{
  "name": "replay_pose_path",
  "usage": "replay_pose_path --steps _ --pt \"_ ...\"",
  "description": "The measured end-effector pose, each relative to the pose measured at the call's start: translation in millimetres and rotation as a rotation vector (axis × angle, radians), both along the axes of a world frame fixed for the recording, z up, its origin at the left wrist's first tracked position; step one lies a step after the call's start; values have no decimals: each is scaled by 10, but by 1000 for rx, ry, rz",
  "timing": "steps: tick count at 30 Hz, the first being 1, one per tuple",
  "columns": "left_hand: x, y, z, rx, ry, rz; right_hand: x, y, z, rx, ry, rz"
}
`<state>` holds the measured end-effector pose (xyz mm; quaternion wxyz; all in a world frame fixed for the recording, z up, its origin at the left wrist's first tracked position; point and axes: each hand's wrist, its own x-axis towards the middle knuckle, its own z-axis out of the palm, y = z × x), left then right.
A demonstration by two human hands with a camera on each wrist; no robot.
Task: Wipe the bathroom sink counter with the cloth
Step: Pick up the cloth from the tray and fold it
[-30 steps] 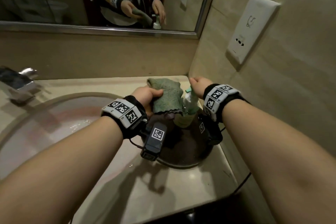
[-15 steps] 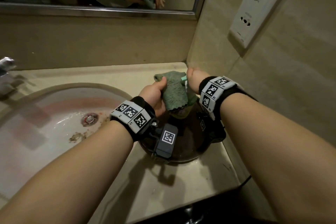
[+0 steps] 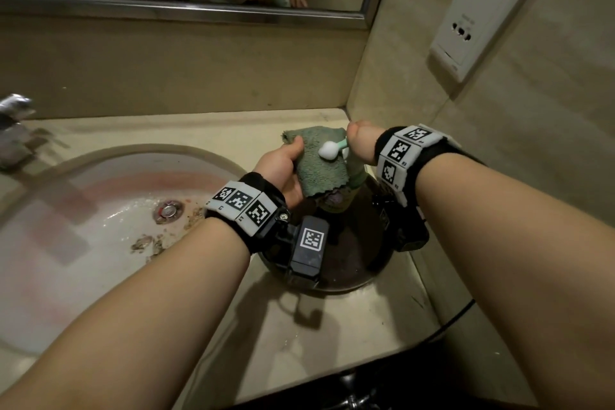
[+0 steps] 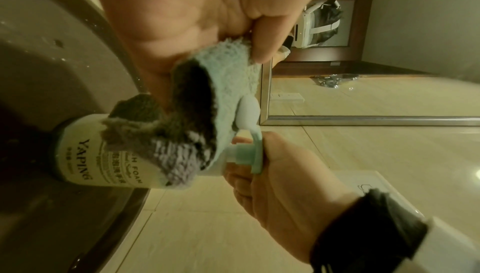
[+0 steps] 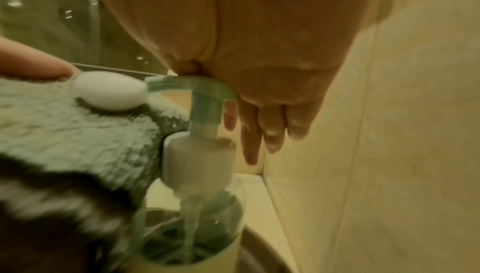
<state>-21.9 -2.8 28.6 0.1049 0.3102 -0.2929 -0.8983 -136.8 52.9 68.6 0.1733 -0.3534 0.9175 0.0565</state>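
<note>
Green cloth (image 3: 319, 160) pinched between thumb and fingers of left hand (image 3: 283, 170), held against foam-soap pump bottle (image 4: 85, 150) standing on dark round tray (image 3: 352, 276). White foam blob (image 3: 327, 150) on cloth at nozzle. Right hand (image 3: 361, 140) pressing pump head (image 5: 207, 88) with palm, fingers straight, gripping nothing.

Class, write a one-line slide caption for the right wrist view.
Right hand presses the pump of a soap bottle, dropping white foam onto the green cloth.

Green cloth (image 3: 319, 160), white foam (image 3: 327, 150), beige counter (image 3: 332, 326).
</note>
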Motion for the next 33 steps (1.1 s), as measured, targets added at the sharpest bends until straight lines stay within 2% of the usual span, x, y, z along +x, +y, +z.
replay_pose_path --steps 6,9,19,23,28,31,33 --pt "56 8 78 19 -3 13 11 -12 72 30 23 53" --pt "54 17 65 47 17 15 27 17 30 -34 -24 2" --pt "150 -68 155 90 119 44 58 -64 40 -97 -46 -79" --pt "241 -93 144 123 131 65 30 28 25 -93 -115 -113" --pt "479 -242 247 107 203 114 114 74 270 -168 -174 -115" --pt "601 -286 290 72 227 119 198 54 396 -325 -146 -104" --pt "675 -301 318 55 243 107 236 -20 472 -438 -236 -98"
